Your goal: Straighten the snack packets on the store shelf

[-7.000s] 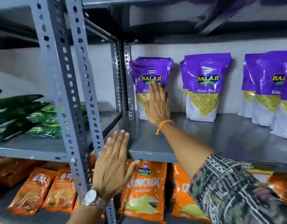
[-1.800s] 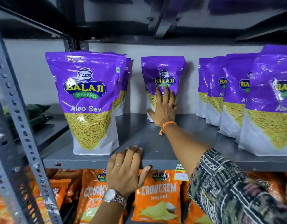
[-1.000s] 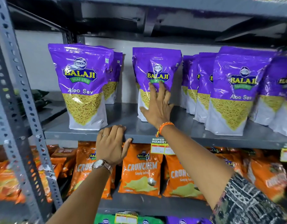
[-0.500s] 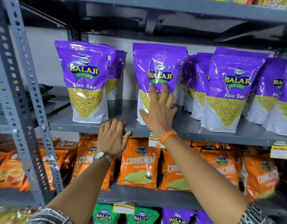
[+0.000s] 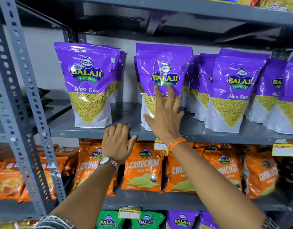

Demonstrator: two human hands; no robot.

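Purple Aloo Sev packets stand on the grey shelf (image 5: 208,136). The middle packet (image 5: 163,63) is upright near the shelf's front edge. My right hand (image 5: 165,119) lies flat on its lower front, fingers spread, thumb at its lower left corner. To its left, another purple packet (image 5: 88,83) stands upright at the front, with one more behind it. A crowded row of purple packets (image 5: 233,90) fills the right side, overlapping one another. My left hand (image 5: 116,142) rests on the shelf's front edge between the two front packets, holding no packet.
A perforated grey upright (image 5: 22,100) stands at the left. Orange Crunchem packets (image 5: 142,171) fill the shelf below, green packets (image 5: 109,220) and purple ones the lowest. Price tags (image 5: 284,150) hang on the shelf edge. Another shelf sits close above the purple packets.
The middle packet has come forward to the shelf's front edge under my right hand. My left hand stays on the shelf edge. The view has pulled back and down.
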